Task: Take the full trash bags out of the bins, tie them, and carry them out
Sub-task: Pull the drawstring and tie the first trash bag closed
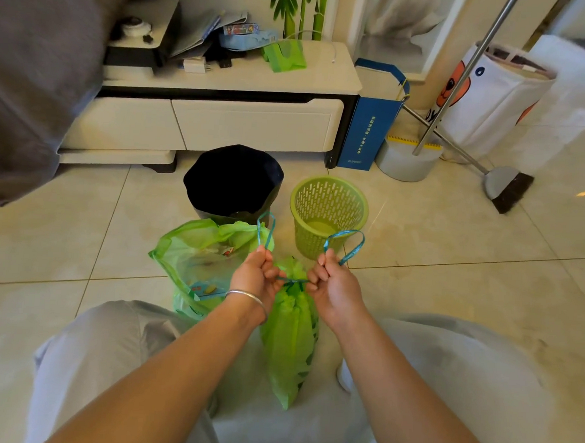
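A green trash bag stands between my knees, its neck cinched by a teal drawstring. My left hand and my right hand each grip one drawstring loop, pulling them apart; the loops stick up above my fists. To the left, a second green trash bag sits on the floor with its mouth open and rubbish visible inside. Behind them stand a bin lined with a black bag and a green perforated basket with no liner.
A white TV cabinet runs along the back with clutter and a green bag roll on top. A blue paper bag, a broom and a white laundry bag stand at the right. Grey fabric hangs at left.
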